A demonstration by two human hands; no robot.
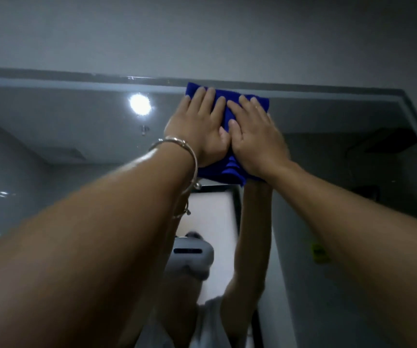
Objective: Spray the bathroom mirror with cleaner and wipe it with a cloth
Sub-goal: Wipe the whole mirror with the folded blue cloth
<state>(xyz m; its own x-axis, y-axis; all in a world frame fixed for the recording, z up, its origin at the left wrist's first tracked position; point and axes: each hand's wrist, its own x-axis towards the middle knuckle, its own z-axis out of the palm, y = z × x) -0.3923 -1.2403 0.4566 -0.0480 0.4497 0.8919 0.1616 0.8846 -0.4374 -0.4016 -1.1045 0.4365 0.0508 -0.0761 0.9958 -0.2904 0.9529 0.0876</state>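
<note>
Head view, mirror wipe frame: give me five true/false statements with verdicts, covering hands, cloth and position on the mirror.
1. Both hands press the blue microfibre cloth flat against the wall mirror. True.
2. The cloth sits near the mirror's bottom edge. False: it is up at the top edge, just under the frame line.
3. The left hand wears a thin metal bracelet at the wrist. True.
4. The right hand holds a spray bottle. False: it lies open-palmed on the cloth, and no bottle is in view.
5. The hands are far apart on the cloth. False: they are side by side, touching at the thumbs.
</note>
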